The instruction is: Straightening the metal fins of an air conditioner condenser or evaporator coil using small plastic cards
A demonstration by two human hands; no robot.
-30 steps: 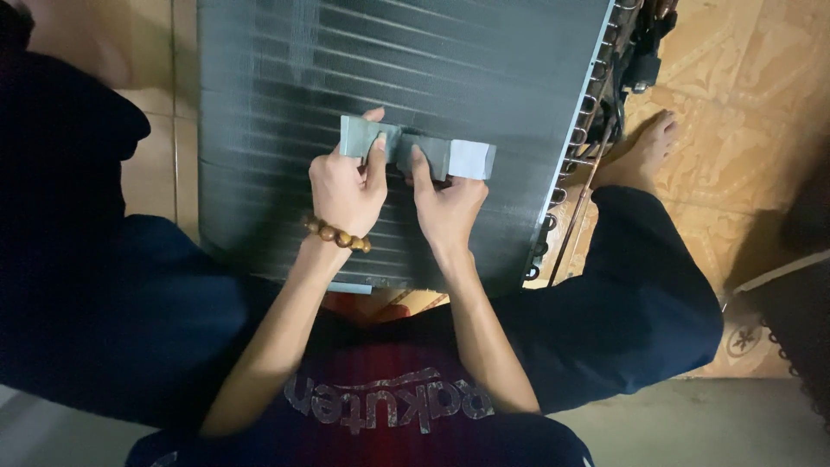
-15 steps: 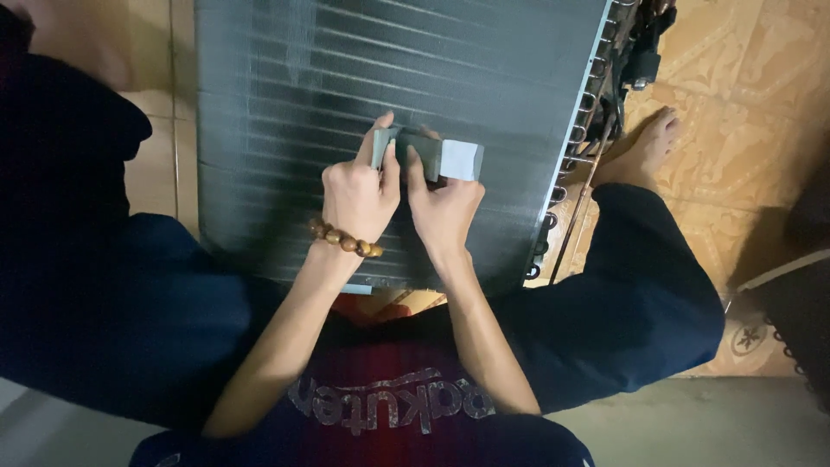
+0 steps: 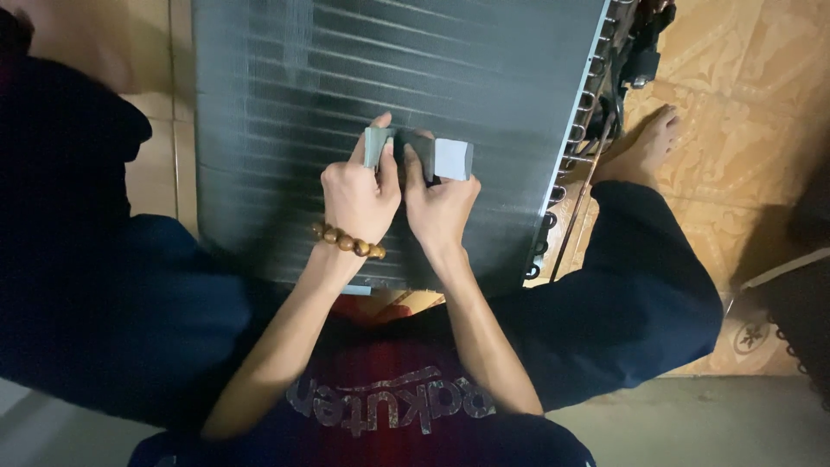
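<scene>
I am looking down at both hands pressing a small grey-blue block (image 3: 424, 154) against the finned face of a large grey coil panel (image 3: 484, 78). My left hand (image 3: 359, 195) is curling closed around the block's left end, thumb and forefinger reaching up over its top edge, a beaded bracelet (image 3: 347, 241) sitting at the wrist. My right hand (image 3: 439, 207) is closing on the block from below, fingers folded against its lower side while the pale right end (image 3: 453, 158) is sticking out past them. The hands are touching each other, side by side.

The block is lying near the panel's middle, well apart from its right edge, where a row of bent tube ends (image 3: 571, 151) is running down. Fins are lying open above and to either side. A bare foot (image 3: 644, 147) is resting on the patterned floor tiles (image 3: 752, 95) just beyond the tubes.

The panel's top is running out of view, its lower edge is disappearing behind my forearms, and I cannot tell what the block's underside looks like.
</scene>
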